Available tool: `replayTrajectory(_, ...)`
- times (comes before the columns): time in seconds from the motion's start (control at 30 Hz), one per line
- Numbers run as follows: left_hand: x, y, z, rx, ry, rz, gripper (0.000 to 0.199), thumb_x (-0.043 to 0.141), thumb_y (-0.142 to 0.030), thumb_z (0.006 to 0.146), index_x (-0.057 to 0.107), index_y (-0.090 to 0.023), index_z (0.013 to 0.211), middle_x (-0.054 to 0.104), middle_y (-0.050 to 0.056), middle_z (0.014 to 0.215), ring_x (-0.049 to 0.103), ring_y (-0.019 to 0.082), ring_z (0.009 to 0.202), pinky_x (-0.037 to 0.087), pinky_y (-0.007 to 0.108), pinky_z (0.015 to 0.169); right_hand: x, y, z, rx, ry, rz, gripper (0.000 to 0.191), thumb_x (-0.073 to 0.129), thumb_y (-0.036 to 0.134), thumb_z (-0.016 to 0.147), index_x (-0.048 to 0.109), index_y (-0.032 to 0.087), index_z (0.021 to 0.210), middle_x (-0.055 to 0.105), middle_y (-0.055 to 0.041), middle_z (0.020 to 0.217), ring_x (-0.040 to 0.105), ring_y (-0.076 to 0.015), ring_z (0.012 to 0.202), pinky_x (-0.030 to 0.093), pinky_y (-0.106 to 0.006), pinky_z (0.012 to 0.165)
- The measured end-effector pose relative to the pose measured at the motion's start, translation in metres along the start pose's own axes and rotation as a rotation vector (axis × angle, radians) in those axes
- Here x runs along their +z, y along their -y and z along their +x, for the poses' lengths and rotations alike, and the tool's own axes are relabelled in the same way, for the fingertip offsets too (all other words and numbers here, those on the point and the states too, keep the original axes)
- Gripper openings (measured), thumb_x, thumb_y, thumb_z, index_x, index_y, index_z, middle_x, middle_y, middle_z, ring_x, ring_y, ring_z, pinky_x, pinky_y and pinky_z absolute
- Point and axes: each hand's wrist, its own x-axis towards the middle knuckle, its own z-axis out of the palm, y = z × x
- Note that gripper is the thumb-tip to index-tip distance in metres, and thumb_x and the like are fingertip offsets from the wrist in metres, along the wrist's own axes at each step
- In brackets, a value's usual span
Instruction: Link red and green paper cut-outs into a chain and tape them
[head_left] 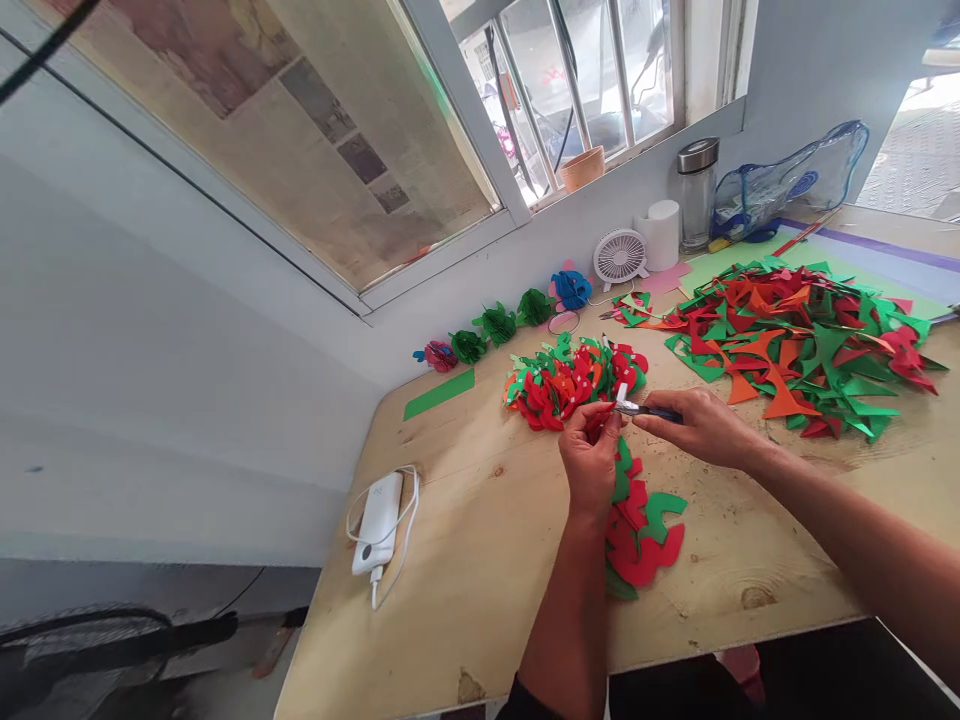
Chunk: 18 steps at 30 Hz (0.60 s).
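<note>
Head view: left hand (pixel 589 455) pinched small flat red piece (pixel 595 431) between fingertips; right hand (pixel 701 425) gripped dark-handled metal-tipped tool (pixel 658 412), fingers closed, alongside

From mid-view, the scrap pile (pixel 795 345) at three o'clock mixes red, orange and green, the cutouts (pixel 631 535) at four are red and green, the power bank (pixel 381 515) at seven white, the brown-knotted table (pixel 457 510) tan

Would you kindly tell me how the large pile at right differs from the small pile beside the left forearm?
The large pile spreads wider than the small pile. The large pile's pieces look mostly pointed; the small pile's mostly rounded. Orange shows in the large pile, none visibly in the small pile. Both hold red and green.
</note>
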Motion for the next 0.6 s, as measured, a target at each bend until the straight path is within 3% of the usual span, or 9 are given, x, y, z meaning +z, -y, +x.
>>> replayTrajectory(0.6, -0.0002, 0.0027, 0.0016, 0.008, -0.021, -0.015, 0.027, 0.074, -0.037, 0.067, 0.065, -0.016, 0.082, 0.068, 0.004, 0.073, 0.064, 0.014, 0.068, 0.05, 0.026, 0.066, 0.0009, -0.0018, -0.0008, 0.004, -0.031, -0.071, 0.035, 0.047, 0.048, 0.084, 0.056, 0.019, 0.069, 0.044, 0.0038, 0.052, 0.034, -0.0088, 0.048, 0.024, -0.023, 0.047)
